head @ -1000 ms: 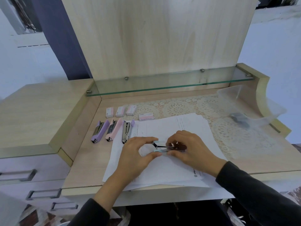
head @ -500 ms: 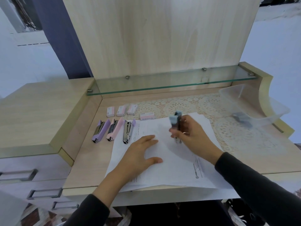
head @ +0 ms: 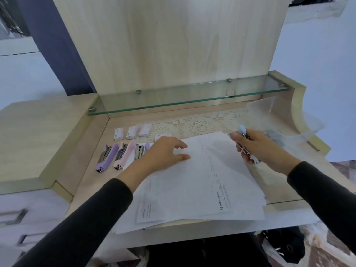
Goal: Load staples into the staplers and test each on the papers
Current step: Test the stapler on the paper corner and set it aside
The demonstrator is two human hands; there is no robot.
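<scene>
My right hand (head: 260, 149) grips a light blue stapler (head: 242, 132) above the right edge of the stack of white papers (head: 202, 182). My left hand (head: 165, 153) rests flat on the papers' upper left part, fingers spread. Left of the papers lie three opened staplers side by side: a purple stapler (head: 107, 158), a pink stapler (head: 124, 156) and a third stapler (head: 140, 150) partly hidden by my left hand. Behind them stand several small staple boxes (head: 132, 132), one of them (head: 162, 136) close to my left hand.
A clear plastic container (head: 285, 120) stands at the back right, with a dark object inside. A lace mat (head: 200, 126) covers the desk's back part under a glass shelf (head: 188, 97). A raised cabinet top (head: 38, 135) with drawers borders the left.
My right hand has carried the blue stapler from the middle of the papers to the right, toward the container. My left hand slid up and left over the papers.
</scene>
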